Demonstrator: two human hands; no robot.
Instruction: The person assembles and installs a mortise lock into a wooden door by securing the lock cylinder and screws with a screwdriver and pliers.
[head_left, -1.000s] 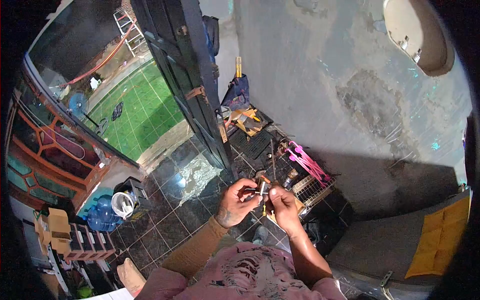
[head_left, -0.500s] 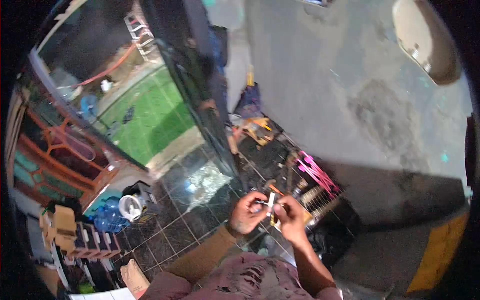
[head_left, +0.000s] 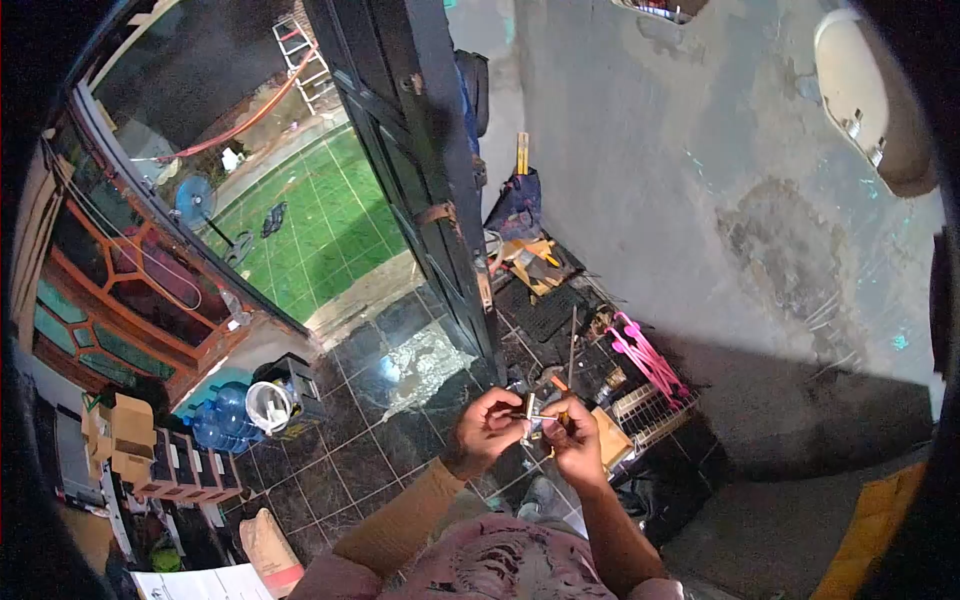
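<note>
Two Hands Met Over a Small Metal Piece

The work in hand appeared to be a close, two-handed adjustment of a small metal piece (head_left: 530, 405), held up in front of the person's body, above the dark tiled floor (head_left: 380, 455). The left hand (head_left: 478, 432) had its fingers drawn narrow around the piece, with the thumb opposed to the fingertips. The right hand (head_left: 578, 440) met it from the other side, its fingers pinched on a thin, light-coloured part (head_left: 547, 418) that reached toward the piece. Whether that part was fixed to the piece or only touched it could not be told; nor could its exact kind, since the fingers covered much of both.

Lower down, beyond the hands, lay an orange-handled tool (head_left: 558, 383). A tan board (head_left: 610, 437) lay beside a wire rack (head_left: 650, 408), with a pink frame (head_left: 650, 360) close by. Neither hand held any of these.

Judging from this hold, the next move called for fine control rather than force: the left fingers needed to brace the piece firmly, while the right fingers needed to guide the thin part in small, aligned motions. A loose pinch could have let either part slip and drop among the clutter below, where something so small would have been hard to find.
</note>
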